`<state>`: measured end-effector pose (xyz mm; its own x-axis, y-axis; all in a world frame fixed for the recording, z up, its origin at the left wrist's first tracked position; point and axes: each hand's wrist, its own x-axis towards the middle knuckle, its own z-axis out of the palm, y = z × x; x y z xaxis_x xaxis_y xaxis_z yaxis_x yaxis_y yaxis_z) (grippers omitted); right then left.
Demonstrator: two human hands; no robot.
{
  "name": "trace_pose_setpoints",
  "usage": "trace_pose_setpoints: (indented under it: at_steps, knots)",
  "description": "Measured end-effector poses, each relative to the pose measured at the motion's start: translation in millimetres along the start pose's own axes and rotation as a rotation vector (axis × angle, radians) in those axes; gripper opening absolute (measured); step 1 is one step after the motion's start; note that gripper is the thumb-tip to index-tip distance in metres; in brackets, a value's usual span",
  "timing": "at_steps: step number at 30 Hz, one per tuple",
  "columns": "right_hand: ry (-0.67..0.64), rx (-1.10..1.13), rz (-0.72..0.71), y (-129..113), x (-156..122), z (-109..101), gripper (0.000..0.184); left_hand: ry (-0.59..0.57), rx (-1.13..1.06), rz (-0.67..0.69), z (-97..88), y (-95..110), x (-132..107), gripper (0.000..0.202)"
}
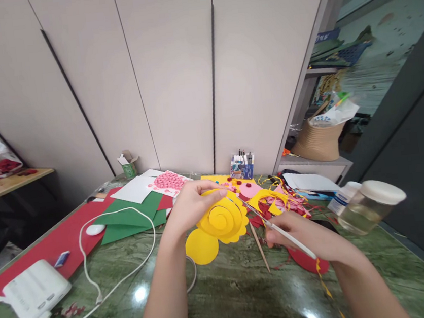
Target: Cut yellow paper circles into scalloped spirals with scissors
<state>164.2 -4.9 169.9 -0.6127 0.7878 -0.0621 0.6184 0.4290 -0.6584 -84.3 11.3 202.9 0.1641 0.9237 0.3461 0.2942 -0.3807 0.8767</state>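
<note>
My left hand (197, 201) pinches a yellow paper spiral (221, 219) with a scalloped edge at its top, holding it up over the table. In my right hand (293, 231) is a slim white pen-like tool (292, 239). Its thin tip reaches the spiral's upper right edge; I cannot tell whether they touch. A plain yellow paper circle (202, 246) shows below and left of the spiral. Beneath my right hand lies a red paper circle (308, 260), with a curly yellow paper strip (326, 289) hanging nearby. A wooden stick (259, 248) rests between my hands.
Paper scraps (293, 203) are heaped behind my right hand, by a lidded jar (370, 207). Green paper (134, 219) and red paper (71, 236) cover the left side. A white power bank (37, 291) trails a looping cable (129, 275). Cabinet doors (172, 82) stand behind.
</note>
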Motion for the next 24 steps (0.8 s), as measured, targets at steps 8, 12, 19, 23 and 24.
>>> trace_pose_setpoints:
  at_steps: [8,12,19,23,24]
  knots:
    - [-0.038,0.002,0.011,-3.5,1.2,-0.5,0.052,-0.054,0.026,-0.045,-3.8,1.3,-1.1,0.024]
    - [-0.060,-0.007,0.009,-2.0,0.0,0.0,0.051,-0.098,0.007,-0.074,-6.4,2.8,-2.0,0.022]
    - [-0.133,0.008,0.050,2.3,-0.4,0.9,0.046,-0.185,0.049,-0.095,-12.5,-3.2,-2.6,0.025]
    - [-0.222,0.001,0.052,3.2,-0.6,0.5,0.046,-0.255,0.073,-0.068,-16.0,-7.4,-1.6,0.027]
    - [-0.241,0.000,0.053,3.2,-0.4,0.4,0.046,-0.276,0.080,-0.061,-16.6,-8.2,-1.2,0.028]
